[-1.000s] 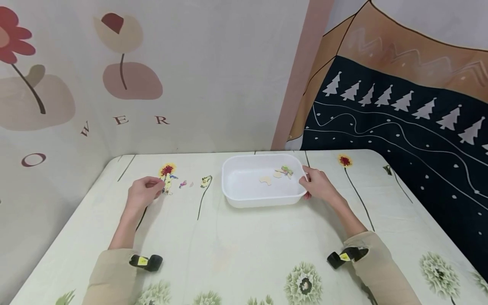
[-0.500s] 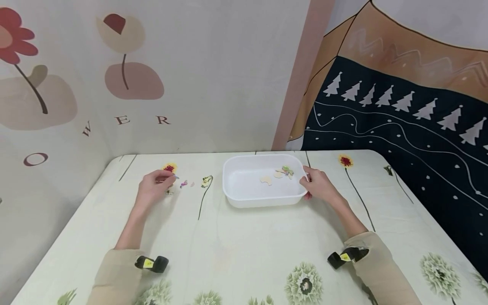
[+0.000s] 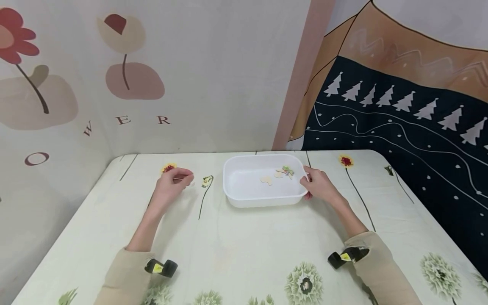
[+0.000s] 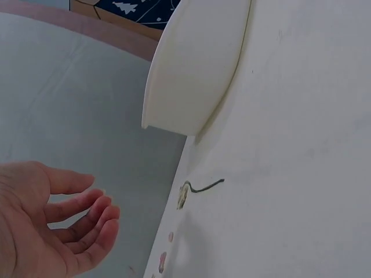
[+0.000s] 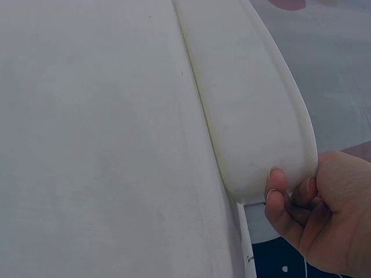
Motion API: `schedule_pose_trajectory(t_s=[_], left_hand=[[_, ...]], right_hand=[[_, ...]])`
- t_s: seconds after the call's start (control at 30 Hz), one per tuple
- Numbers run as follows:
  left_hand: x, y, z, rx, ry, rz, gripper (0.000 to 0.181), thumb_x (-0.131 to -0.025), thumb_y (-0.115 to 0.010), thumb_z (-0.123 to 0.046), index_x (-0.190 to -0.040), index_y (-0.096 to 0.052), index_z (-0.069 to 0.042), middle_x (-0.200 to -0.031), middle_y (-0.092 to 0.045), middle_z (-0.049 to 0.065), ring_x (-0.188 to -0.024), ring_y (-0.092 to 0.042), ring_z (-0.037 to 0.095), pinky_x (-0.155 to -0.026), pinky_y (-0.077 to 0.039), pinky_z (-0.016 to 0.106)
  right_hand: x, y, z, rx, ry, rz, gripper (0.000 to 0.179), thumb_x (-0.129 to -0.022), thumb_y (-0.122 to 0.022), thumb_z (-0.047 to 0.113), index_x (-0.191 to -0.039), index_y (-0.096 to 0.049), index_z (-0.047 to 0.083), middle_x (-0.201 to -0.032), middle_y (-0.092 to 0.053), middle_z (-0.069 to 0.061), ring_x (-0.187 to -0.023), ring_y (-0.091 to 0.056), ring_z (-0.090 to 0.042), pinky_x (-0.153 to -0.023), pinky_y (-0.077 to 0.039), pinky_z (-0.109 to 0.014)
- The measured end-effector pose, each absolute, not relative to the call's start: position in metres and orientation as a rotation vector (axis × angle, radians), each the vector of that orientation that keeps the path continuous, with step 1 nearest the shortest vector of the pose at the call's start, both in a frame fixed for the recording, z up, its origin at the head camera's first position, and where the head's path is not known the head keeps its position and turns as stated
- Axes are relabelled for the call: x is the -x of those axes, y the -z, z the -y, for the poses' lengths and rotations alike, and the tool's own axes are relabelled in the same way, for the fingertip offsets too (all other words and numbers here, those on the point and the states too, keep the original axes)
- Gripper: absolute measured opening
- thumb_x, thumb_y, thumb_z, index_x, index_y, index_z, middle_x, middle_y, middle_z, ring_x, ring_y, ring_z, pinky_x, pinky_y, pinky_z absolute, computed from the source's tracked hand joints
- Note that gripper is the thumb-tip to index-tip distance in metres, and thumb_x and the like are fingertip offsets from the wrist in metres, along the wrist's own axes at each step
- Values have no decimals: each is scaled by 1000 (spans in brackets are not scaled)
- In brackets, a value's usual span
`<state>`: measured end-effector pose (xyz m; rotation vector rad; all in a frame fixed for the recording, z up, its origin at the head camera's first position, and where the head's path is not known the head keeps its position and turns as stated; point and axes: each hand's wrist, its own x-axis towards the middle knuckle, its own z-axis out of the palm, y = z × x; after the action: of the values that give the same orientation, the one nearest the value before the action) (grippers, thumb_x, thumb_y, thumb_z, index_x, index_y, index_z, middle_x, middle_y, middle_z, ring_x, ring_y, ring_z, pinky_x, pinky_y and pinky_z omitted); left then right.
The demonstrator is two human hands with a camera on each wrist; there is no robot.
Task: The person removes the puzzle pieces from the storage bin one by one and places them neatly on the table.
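My left hand (image 3: pixel 171 186) hovers over the left of the table, fingers loosely bent. In the left wrist view the thumb and fingertips stand apart with nothing seen between them. Beneath it lie small pieces, among them a pink one (image 4: pixel 162 262) and a smaller pale one (image 4: pixel 171 236); in the head view the hand hides most of them. With curled fingers, my right hand (image 3: pixel 320 184) grips the right end of a white plastic tray (image 3: pixel 244 198). Inside the tray are flat cream pieces (image 3: pixel 266 181) and a small multicoloured cluster (image 3: pixel 286 170).
Printed flowers, such as a yellow-red one (image 3: pixel 346 161) and a drooping one (image 3: pixel 207 182), pattern the tablecloth (image 3: pixel 244 245). A pale wall hanging (image 3: pixel 213 84) rises behind the table, with a dark tree-printed cloth (image 3: pixel 381 123) at the right.
My left hand has moved rightward across the small pieces, leaving the yellow piece's spot and now covering the pink one. The right hand and tray have stayed in place.
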<state>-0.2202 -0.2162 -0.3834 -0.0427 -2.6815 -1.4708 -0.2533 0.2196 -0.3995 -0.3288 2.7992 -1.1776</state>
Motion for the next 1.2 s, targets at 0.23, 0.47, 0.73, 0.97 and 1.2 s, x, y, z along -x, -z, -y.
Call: schedule_pose_trajectory(t_s=[0.23,0.47,0.73,0.97,1.2], left_hand=[[216,375,203,138,1457,2648,29,-102,-63,-22,-122,-66,-1,-110,-68,16,-101,-65,35,-78,-50,24],[214,365,186,179,1495,2597,27,-101,-64,-20,-119,-67,0,-110,-69,16,-101,-65,29,-83,-51,25],[208,367,156,266,1510,2612,23,-100,-64,-14,-117,-67,1,-106,-69,15,-98,-64,27,-85,-53,32],[204,369,132,321,1552,2609,19,-99,-66,-12,-114,-68,-1,-102,-69,13,-95,-63,25,-87,-53,36],[206,370,110,419,1593,2561,13,-96,-68,-8,-107,-70,-1,-93,-69,9,-87,-64,22,-83,-54,33]], right_hand=[[252,398,-220,315,1175,-2794,52,-97,-45,3,-146,-38,-13,-71,-62,-13,-50,-62,-19,-49,-53,-30],[252,398,-221,303,1190,-2779,55,-97,-45,3,-148,-34,-15,-74,-63,-16,-50,-62,-18,-50,-54,-31],[254,401,-221,336,1176,-2795,53,-97,-46,3,-146,-38,-14,-70,-62,-11,-49,-62,-18,-49,-53,-31],[254,400,-220,323,1173,-2794,54,-97,-46,3,-147,-36,-14,-68,-61,-10,-49,-62,-19,-48,-52,-29],[254,399,-220,316,1156,-2799,55,-97,-46,4,-147,-34,-15,-67,-61,-9,-48,-62,-19,-47,-50,-27]])
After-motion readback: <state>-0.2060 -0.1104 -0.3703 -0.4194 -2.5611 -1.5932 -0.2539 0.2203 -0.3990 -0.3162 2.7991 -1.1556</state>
